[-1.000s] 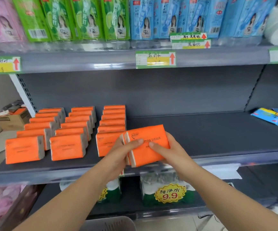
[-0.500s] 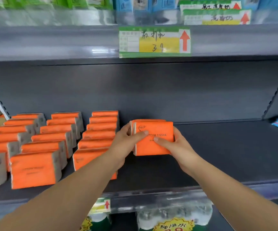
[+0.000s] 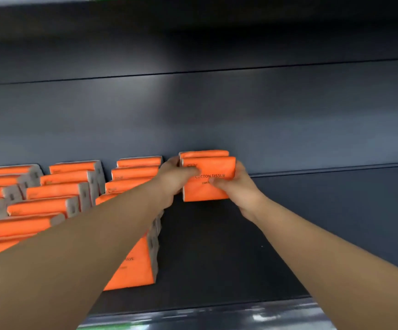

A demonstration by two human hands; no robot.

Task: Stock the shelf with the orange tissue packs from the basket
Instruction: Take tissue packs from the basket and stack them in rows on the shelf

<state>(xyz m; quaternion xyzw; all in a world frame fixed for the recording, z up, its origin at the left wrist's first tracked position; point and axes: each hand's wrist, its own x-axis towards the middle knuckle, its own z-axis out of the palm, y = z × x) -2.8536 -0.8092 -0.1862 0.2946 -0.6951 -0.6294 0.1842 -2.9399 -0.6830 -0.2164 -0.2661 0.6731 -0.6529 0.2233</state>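
The fingers (image 3: 189, 171) of the left hand (image 3: 174, 179) are curling round the left end of a pair of orange tissue packs. The thumb is lying across the printed front of the nearer pack (image 3: 205, 192), and the other fingers are reaching behind it, out of sight. The right hand (image 3: 237, 186) is gripping the right end of the same pair. Its thumb is pressing on the front face just under the words COTTON TISSUE, and its remaining fingers are wrapping round the back, hidden.

The second pack (image 3: 204, 154) is standing directly behind the first and touching it, showing only its top edge. Both packs are sitting upright at the rear edge of the dark grey shelf (image 3: 324, 222), right in front of the back panel (image 3: 217, 110). Whether they are touching the panel, or resting their full weight on the shelf, cannot be told.

Just to the left of the pair, three rows of orange packs (image 3: 74, 182) are running from the rear edge toward the front edge, their grey ends facing right. The left forearm is crossing over the nearest row and covering part of it. That row's front pack (image 3: 131, 270) is standing near the shelf's front lip (image 3: 217, 316), which is blurring at the bottom of the view.
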